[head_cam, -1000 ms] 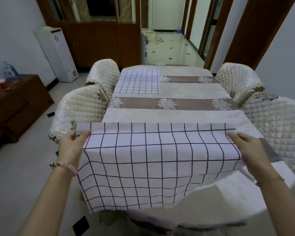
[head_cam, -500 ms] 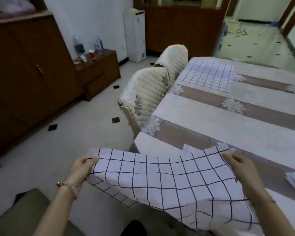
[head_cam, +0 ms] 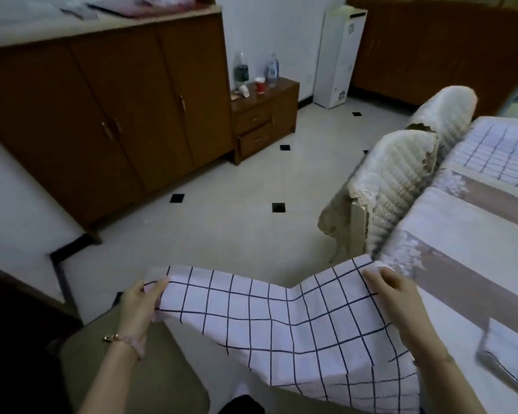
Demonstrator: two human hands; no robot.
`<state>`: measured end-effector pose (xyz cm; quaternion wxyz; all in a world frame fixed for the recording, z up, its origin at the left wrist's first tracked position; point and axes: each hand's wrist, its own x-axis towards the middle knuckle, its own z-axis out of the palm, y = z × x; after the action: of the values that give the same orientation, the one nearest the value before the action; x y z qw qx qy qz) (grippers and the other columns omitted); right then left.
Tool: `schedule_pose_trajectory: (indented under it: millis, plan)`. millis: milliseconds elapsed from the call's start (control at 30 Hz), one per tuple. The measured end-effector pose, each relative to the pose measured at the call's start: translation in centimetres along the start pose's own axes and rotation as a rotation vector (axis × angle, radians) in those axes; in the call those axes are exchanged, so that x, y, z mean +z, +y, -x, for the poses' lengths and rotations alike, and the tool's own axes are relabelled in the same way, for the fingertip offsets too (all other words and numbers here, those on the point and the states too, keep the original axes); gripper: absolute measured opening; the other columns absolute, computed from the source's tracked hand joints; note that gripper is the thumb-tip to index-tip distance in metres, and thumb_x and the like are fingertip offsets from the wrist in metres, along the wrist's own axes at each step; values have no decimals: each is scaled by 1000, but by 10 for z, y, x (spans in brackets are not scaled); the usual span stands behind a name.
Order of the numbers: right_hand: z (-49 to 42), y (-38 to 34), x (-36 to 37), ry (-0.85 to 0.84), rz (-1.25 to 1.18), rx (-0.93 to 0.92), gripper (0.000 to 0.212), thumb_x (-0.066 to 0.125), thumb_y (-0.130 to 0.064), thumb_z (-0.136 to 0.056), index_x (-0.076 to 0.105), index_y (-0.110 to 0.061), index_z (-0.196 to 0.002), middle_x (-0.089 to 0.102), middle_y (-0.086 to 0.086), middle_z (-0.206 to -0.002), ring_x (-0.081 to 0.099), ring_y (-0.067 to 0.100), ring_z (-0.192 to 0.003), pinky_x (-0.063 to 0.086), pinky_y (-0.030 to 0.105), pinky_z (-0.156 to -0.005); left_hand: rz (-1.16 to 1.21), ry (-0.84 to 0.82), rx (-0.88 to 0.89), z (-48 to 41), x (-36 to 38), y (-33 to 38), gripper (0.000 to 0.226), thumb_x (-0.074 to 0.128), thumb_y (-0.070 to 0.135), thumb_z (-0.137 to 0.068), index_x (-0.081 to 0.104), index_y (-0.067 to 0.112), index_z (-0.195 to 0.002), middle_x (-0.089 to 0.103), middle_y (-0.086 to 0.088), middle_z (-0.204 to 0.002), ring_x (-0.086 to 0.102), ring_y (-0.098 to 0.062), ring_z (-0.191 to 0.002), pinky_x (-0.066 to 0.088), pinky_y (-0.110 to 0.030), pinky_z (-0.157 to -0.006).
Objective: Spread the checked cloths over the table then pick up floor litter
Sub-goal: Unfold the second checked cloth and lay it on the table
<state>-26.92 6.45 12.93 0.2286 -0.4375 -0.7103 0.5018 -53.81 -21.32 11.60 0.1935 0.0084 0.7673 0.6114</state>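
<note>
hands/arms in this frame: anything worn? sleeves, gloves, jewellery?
Both hands are bare, no gloves. The left hand has a bracelet at the wrist: pale pink beads with a small gold-coloured piece. The right hand shows no rings. No sleeves visible on either forearm.

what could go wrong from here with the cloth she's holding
The white black-checked cloth is held by the left hand and right hand mostly off the beige-and-brown covered table, over the floor. It sags in the middle and its lower edge hangs down, so it might brush the pale tiled floor. Swinging it onto the table could also snag the quilted cream chair cover close by.
</note>
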Motion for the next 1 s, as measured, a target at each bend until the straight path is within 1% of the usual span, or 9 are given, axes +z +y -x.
schedule_pose_trajectory:
  millis: [33,100,200,367,433,633,733,867,1000]
  plan:
    - [-3,2,21,-5,22,22,34,56,-28,-92,58,-9,-63,55,-5,-57,46,8,-57,34,28,-57,-9,2,-21,-10,-10,-8,10,58,12,-89,64,6,-94,66,-11,-89,61,-18,-75,51,-23,-49]
    - [-7,6,58,-38,41,90,28,57,-26,-91,66,-8,-72,66,10,-68,54,12,-62,39,30,-59,-12,-22,-81,-28,-29,-22,14,58,10,-89,64,3,-99,67,-14,-92,62,-21,-77,51,-25,-52]
    - [-16,5,95,-101,40,194,28,56,-28,-91,68,-9,-73,69,14,-74,60,21,-68,44,31,-63,-9,-28,-160,-55,-49,-33,17,60,10,-88,64,3,-103,66,-18,-101,61,-25,-83,51,-30,-63]
    - [-60,-16,121,-119,30,216,30,53,-24,-92,67,-1,-81,64,22,-81,55,24,-72,41,31,-64,-6,-5,-181,-111,-52,-17,19,62,14,-86,64,6,-103,66,-16,-99,61,-27,-84,50,-30,-63]
    - [-88,-26,124,-88,26,199,27,54,-22,-92,68,-5,-78,65,17,-78,57,24,-74,42,31,-64,-8,-16,-165,-136,-41,-4,13,61,16,-87,64,8,-97,66,-14,-94,61,-26,-80,51,-30,-61]
    - [-196,-43,145,-76,-2,144,29,52,-27,-92,67,-3,-81,65,20,-82,58,30,-77,43,33,-67,-38,-27,-99,-232,21,43,18,60,19,-88,63,5,-100,66,-11,-86,61,-27,-77,51,-34,-64]
    - [-259,-49,155,-49,-38,168,27,54,-27,-92,68,-7,-81,67,19,-82,61,31,-77,45,35,-66,-64,-52,-89,-288,63,69,20,60,16,-87,63,4,-103,68,-15,-96,63,-30,-86,52,-40,-76]
    - [-338,-71,150,21,-91,182,27,56,-26,-91,66,-4,-79,67,21,-78,60,31,-72,47,39,-67,-74,-96,-55,-357,132,128,16,61,13,-87,63,7,-102,66,-10,-92,61,-20,-77,48,-27,-68]
    - [-412,-97,126,114,-94,123,29,54,-25,-92,65,1,-88,65,25,-87,59,26,-75,47,37,-69,-80,-170,50,-420,204,184,9,60,10,-86,66,13,-91,66,-5,-89,61,-20,-82,48,-28,-72]
